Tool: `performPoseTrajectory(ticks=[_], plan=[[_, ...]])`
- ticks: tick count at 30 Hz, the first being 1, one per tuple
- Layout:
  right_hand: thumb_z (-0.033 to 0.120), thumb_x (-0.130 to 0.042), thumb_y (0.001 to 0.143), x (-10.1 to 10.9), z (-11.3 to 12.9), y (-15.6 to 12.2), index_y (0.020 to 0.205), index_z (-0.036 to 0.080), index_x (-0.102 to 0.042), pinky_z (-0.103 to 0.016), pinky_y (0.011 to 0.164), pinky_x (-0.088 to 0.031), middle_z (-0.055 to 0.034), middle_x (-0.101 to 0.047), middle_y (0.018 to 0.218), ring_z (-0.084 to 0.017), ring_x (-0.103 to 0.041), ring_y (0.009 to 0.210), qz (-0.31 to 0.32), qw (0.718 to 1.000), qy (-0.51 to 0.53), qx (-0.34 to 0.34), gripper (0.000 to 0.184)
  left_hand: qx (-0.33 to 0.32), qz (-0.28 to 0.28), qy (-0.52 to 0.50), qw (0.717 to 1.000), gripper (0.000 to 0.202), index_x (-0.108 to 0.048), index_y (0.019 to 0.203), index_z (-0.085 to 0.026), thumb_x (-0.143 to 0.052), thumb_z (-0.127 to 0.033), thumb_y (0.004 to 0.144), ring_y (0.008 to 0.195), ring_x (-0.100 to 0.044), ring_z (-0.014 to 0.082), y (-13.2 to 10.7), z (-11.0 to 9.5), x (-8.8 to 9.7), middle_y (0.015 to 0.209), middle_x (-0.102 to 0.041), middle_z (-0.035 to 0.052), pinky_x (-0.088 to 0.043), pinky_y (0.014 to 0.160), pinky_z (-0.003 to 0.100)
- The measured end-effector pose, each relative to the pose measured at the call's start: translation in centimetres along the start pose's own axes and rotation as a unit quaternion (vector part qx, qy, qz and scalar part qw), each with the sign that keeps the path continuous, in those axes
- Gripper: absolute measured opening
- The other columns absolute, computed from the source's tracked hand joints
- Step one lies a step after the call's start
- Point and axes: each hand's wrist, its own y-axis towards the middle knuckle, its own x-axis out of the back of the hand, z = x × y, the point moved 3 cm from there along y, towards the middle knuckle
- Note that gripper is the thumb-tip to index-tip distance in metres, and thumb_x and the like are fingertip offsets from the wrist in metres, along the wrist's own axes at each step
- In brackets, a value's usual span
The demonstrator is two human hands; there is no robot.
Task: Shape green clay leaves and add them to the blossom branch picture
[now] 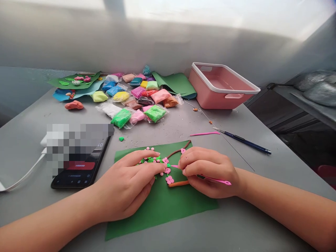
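Two bare hands work over a green sheet (162, 206) lying flat on the grey table (262, 217). The right hand (207, 171) has its fingers curled tight around a thin pink tool (217, 181). The looped end of the tool sticks out toward the wrist, and its working tip is hidden under the fingertips near the clay. The left hand (126, 185) lies palm down with its fingers stretched out and loosely spread, gripping nothing. Its fingertips rest on a cluster of clay blossoms and leaves (156, 160) at the middle of the sheet.

That cluster sits between the two hands, under the left fingertips and just beside the right knuckles. A single pink flower (169, 180) lies in the gap below it, touching the end of a brown clay branch (178, 183) that runs under the right hand.

Left of the sheet lies a phone (78, 171) with a white cable (23, 175). Farther back are many clay packets (136, 98) and a pink tub (223, 85). To the right, a second pink stick (204, 133) and a dark blue pen-like tool (244, 140) lie on the table, well apart from the hands.
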Motion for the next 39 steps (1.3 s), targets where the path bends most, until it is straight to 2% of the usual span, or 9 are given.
performPoseTrajectory(ticks=[20,27,39], plan=[[-0.003,-0.053,0.084,-0.77,-0.37,0.05,0.089,0.018,-0.057,-0.027,0.071,-0.058,-0.0064,-0.069,0.082,-0.014,-0.066,0.078,0.022,1.000,-0.007,-0.021,0.022,-0.003,-0.001,-0.003,1.000,0.033,-0.058,0.124,-0.011,-0.048,-0.005,0.093,0.126,-0.056,0.0251,-0.01,-0.15,0.01,0.113,-0.076,0.0050,-0.049,0.106,0.035],[-0.002,-0.052,0.081,-0.71,-0.42,-0.16,0.084,0.019,-0.056,-0.028,0.067,-0.057,-0.0061,-0.065,0.079,-0.014,-0.061,0.073,-0.004,0.999,-0.019,-0.032,0.022,-0.003,0.000,-0.003,1.000,0.035,-0.056,0.124,-0.012,-0.048,-0.005,0.091,0.125,-0.057,0.0244,-0.01,-0.02,-0.04,0.116,-0.075,0.0053,-0.050,0.106,0.036],[-0.003,-0.053,0.082,-0.94,-0.49,-0.03,0.087,0.017,-0.057,-0.026,0.069,-0.057,-0.0067,-0.066,0.080,-0.014,-0.066,0.078,0.009,1.000,0.000,-0.024,0.021,0.001,-0.002,-0.002,1.000,0.034,-0.057,0.123,-0.012,-0.049,-0.006,0.091,0.124,-0.059,0.0245,0.11,-0.03,-0.01,0.115,-0.076,0.0074,-0.052,0.105,0.036]])
